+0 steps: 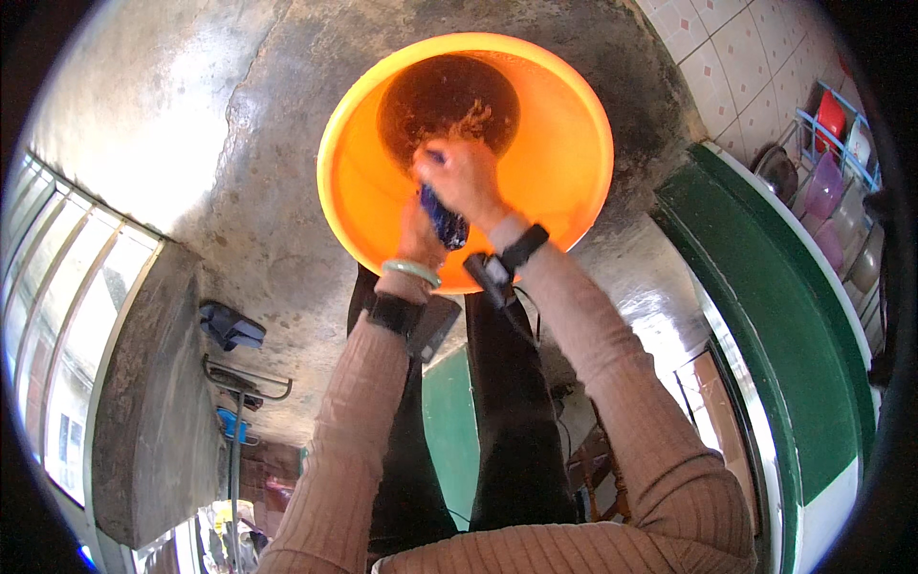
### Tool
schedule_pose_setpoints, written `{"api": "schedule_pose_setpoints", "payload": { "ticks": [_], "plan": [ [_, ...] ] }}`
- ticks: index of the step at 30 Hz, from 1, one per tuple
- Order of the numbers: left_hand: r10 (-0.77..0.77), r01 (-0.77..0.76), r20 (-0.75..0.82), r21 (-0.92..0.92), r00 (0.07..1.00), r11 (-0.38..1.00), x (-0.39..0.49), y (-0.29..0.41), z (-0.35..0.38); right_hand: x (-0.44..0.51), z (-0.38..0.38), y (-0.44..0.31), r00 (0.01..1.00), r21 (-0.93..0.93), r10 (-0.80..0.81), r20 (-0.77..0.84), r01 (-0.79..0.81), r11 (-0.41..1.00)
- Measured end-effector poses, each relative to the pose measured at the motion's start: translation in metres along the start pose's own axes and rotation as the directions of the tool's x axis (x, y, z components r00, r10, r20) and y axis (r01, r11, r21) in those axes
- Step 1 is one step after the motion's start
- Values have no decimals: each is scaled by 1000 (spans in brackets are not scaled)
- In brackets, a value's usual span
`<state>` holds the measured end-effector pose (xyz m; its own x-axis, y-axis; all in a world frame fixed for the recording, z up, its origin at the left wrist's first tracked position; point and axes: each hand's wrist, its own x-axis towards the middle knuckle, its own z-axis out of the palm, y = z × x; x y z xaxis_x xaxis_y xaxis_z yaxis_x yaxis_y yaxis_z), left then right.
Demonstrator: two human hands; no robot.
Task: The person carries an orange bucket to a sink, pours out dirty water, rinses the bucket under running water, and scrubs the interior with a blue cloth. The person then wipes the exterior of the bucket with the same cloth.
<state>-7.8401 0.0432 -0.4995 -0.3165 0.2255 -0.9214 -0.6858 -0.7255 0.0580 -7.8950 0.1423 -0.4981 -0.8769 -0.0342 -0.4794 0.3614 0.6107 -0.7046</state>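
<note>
A bunched dark blue piece of wet-looking cloth (446, 221) is held between my two hands, above the near side of an orange plastic basin (563, 143). My right hand (465, 178) closes over its upper part, and a bit of blue shows past the fingers. Lower down and to the left, my left hand (420, 233) grips the same cloth, whose lower end hangs out beside the wrist. Dark brownish water (437, 86) lies in the bottom of the basin, with lighter froth or bits near my right hand. Some fingers are blurred or hidden.
The basin stands on a stained concrete floor (287, 143). At right, a green-sided counter (760, 301) curves past, with a blue rack (850, 158) of bowls beyond it. Slippers (231, 326) and a metal stand (237, 380) are at left, near a barred window (79, 280).
</note>
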Motion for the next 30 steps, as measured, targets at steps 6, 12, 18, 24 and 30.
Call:
{"api": "schedule_pose_setpoints", "payload": {
  "ticks": [6,12,18,24,30],
  "plan": [
    [241,-212,-111,220,964,952,4,25,30,37,1,103,950,-201,310,15,-301,932],
    [267,-219,-191,237,945,946,6,47,8,62,2,132,973,-506,212,-91,-228,832],
    [210,-132,-194,351,958,927,5,24,5,56,52,118,937,-835,36,347,291,467],
    [22,33,-193,277,981,960,6,20,2,26,16,76,947,-450,-121,298,251,857],
    [-173,169,162,34,972,985,17,26,13,-37,-58,2,933,54,-338,123,333,941]
  ]
}}
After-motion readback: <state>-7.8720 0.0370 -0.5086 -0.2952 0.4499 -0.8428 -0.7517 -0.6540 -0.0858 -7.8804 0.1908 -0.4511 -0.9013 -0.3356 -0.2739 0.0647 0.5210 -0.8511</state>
